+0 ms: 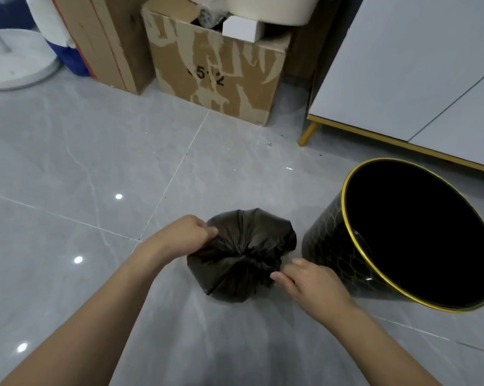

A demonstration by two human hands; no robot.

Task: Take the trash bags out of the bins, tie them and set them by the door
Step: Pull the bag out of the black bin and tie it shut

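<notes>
On the grey floor [68, 151] beside the black bin [338, 246], your left hand [183, 235] and right hand [310, 282] each pinch the gathered black trash bag [241, 254].

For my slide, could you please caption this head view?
Both hands cinch a black plastic trash bag beside its gold-rimmed black bin.

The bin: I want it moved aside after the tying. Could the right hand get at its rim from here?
Probably yes: the right hand is beside the bin, nothing between them, but it is pinching the trash bag.
</notes>
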